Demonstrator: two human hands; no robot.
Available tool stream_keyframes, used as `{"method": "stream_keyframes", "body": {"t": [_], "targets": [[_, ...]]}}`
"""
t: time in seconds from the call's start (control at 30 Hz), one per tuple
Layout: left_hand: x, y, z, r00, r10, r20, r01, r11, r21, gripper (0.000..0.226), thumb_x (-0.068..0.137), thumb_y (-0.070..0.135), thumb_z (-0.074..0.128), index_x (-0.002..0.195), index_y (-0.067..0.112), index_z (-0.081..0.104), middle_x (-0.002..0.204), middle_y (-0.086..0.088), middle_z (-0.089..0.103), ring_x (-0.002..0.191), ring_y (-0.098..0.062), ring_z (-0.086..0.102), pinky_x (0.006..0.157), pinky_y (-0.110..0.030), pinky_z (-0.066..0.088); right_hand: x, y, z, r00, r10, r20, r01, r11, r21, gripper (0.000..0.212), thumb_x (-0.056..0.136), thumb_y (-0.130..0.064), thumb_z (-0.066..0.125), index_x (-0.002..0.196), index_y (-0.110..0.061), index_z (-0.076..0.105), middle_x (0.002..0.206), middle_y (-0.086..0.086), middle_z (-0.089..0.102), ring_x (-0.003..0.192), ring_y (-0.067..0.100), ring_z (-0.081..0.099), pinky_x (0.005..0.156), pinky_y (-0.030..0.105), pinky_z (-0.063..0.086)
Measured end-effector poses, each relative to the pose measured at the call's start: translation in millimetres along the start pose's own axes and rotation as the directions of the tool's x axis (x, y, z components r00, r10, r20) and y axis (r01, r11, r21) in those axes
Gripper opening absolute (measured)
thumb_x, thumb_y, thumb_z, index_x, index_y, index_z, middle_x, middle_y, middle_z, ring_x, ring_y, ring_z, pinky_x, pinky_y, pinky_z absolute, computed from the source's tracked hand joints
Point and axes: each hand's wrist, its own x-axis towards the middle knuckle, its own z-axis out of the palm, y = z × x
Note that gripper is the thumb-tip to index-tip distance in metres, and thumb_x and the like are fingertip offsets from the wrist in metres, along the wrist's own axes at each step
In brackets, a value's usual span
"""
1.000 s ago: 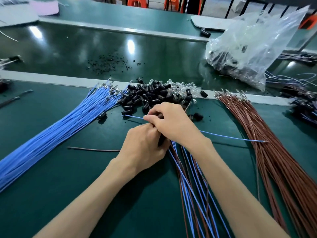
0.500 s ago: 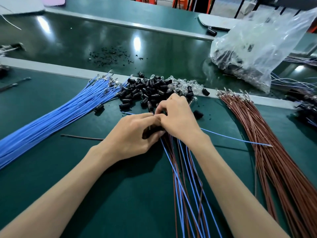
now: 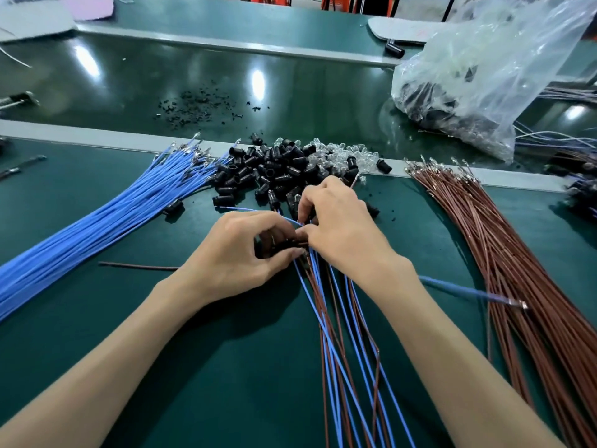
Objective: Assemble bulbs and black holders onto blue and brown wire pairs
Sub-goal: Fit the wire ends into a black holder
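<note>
My left hand [image 3: 245, 250] grips a black holder [image 3: 284, 245] at the head of a bunch of blue and brown wire pairs [image 3: 339, 334] that trails toward me. My right hand [image 3: 339, 227] meets it from the right, fingertips pinching at the holder's end. A single blue wire [image 3: 468, 291] runs under my right wrist, its metal tip out to the right. Behind the hands lies a heap of black holders [image 3: 271, 173] mixed with clear bulbs [image 3: 342, 153]. A blue wire bundle [image 3: 106, 218] fans to the left, a brown wire bundle [image 3: 517, 260] to the right.
A clear plastic bag [image 3: 484, 76] with more parts sits at the back right. Black crumbs [image 3: 197, 106] are scattered on the glossy belt beyond the grey rail [image 3: 97, 137]. One loose brown wire [image 3: 139, 266] lies left of my left hand.
Both hands have stayed together over the wire pairs, shifting slightly; my left fingers have uncurled enough to show the black holder, and my right fingertips now work at its end.
</note>
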Motion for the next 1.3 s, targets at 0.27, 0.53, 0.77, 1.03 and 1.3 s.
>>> {"method": "stream_keyframes", "body": {"t": [0.27, 0.53, 0.77, 1.03, 1.3], "targets": [[0.3, -2.2, 0.8, 0.999, -0.025, -0.035, 0.023, 0.999, -0.049, 0.012, 0.076, 0.023, 0.075, 0.080, 0.015, 0.068, 0.067, 0.008, 0.062, 0.056, 0.002, 0.050, 0.056, -0.005, 0.033, 8.5, 16.3, -29.9, 0.972, -0.110, 0.205, 0.123, 0.991, -0.050, 0.015, 0.084, -0.016, 0.072, 0.098, -0.020, 0.069, 0.098, -0.001, 0.047, 0.066, -0.004, 0.039, 0.077, 0.021, 0.038], [0.4, -3.2, 0.5, 0.999, -0.025, -0.024, 0.024, 0.998, -0.054, 0.010, 0.077, 0.019, 0.077, 0.082, 0.017, 0.069, 0.070, 0.009, 0.064, 0.059, -0.002, 0.054, 0.057, -0.006, 0.035, 7.4, 23.5, -24.5, 0.966, -0.162, 0.202, 0.177, 0.982, -0.058, 0.013, 0.084, -0.031, 0.072, 0.091, -0.020, 0.068, 0.097, -0.004, 0.043, 0.082, 0.007, 0.041, 0.075, 0.019, 0.028], [1.5, -0.9, 0.9, 0.997, -0.063, -0.052, 0.058, 0.995, -0.083, 0.012, 0.076, 0.016, 0.079, 0.080, 0.017, 0.068, 0.063, 0.013, 0.060, 0.051, 0.004, 0.049, 0.054, -0.003, 0.033, 10.0, 30.1, -49.9, 0.980, -0.160, 0.118, 0.153, 0.986, 0.066, 0.010, 0.091, -0.007, 0.062, 0.083, -0.013, 0.061, 0.086, 0.004, 0.060, 0.075, 0.008, 0.057, 0.068, 0.017, 0.037], [1.2, -1.1, 1.7, 0.973, -0.197, -0.121, 0.169, 0.963, -0.211, 0.009, 0.080, 0.014, 0.075, 0.083, 0.019, 0.068, 0.067, 0.009, 0.064, 0.060, 0.000, 0.056, 0.056, -0.006, 0.037, -0.3, 51.5, -80.5, 0.984, -0.158, 0.079, 0.142, 0.974, 0.178, 0.010, 0.082, -0.031, 0.071, 0.085, -0.040, 0.076, 0.074, -0.008, 0.072, 0.065, 0.015, 0.060, 0.064, 0.022, 0.047], [-2.1, 0.2, 2.2, 0.963, -0.232, -0.135, 0.202, 0.958, -0.205, 0.007, 0.081, 0.015, 0.074, 0.084, 0.018, 0.070, 0.069, 0.007, 0.068, 0.059, -0.003, 0.059, 0.057, -0.008, 0.042, 1.0, 61.0, -82.5, 0.987, -0.150, 0.051, 0.139, 0.974, 0.177, 0.017, 0.079, -0.023, 0.077, 0.068, -0.035, 0.072, 0.072, -0.002, 0.071, 0.070, 0.026, 0.060, 0.070, 0.032, 0.050]]}}
